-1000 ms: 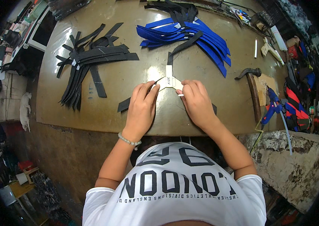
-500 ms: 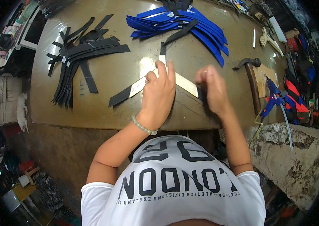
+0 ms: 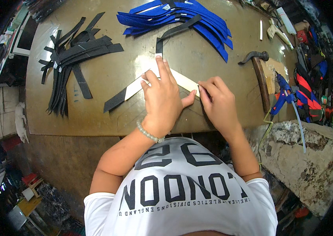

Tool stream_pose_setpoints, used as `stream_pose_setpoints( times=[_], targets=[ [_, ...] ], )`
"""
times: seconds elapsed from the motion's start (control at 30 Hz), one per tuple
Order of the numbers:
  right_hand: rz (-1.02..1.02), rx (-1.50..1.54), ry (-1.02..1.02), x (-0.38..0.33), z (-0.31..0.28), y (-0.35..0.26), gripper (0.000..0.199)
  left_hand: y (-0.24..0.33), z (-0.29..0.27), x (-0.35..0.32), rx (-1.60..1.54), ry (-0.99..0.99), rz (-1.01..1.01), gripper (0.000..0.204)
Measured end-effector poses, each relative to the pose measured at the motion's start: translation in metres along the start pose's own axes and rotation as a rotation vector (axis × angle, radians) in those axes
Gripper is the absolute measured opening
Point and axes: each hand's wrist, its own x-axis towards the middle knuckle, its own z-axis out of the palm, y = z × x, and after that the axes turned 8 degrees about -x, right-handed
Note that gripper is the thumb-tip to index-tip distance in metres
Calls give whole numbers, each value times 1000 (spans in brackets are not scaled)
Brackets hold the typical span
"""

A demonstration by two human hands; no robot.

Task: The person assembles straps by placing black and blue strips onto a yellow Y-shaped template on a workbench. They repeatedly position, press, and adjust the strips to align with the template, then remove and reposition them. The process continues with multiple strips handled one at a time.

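Observation:
A cream Y-shaped template (image 3: 185, 83) lies on the table over black straps, with one strap (image 3: 115, 102) showing past its left arm and another black strap (image 3: 159, 45) past its top. My left hand (image 3: 160, 92) rests open on the middle of the template, fingers spread and pressing down, the thumb reaching toward the right arm. At the end of that right arm, my right hand (image 3: 219, 100) is closed in a pinch on the black strap's edge; most of the strap there is hidden beneath the hand.
A bundle of black straps (image 3: 80, 55) lies left and a stack of blue straps (image 3: 174, 19) at the far side. To the right are a hammer (image 3: 260, 78), a blue glue gun (image 3: 282, 94) on its cardboard and a cream template piece (image 3: 278, 33).
My right hand has moved in from the right and closed at the end of the template's right arm. My left thumb has spread out to the right. The view has shifted slightly.

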Motion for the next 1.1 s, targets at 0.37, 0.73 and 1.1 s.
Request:
stream_pose_setpoints(
  times=[0.37, 0.73, 1.1],
  targets=[
    [-85, 129, 16, 51, -16, 6, 18, -2, -2, 0, 17, 46, 31, 102],
    [-648, 29, -138, 138, 50, 4, 21, -1, 1, 1, 30, -36, -13, 104],
    [-527, 130, -19, 122, 38, 2, 23, -2, 1, -1, 6, -1, -4, 105]
  ],
)
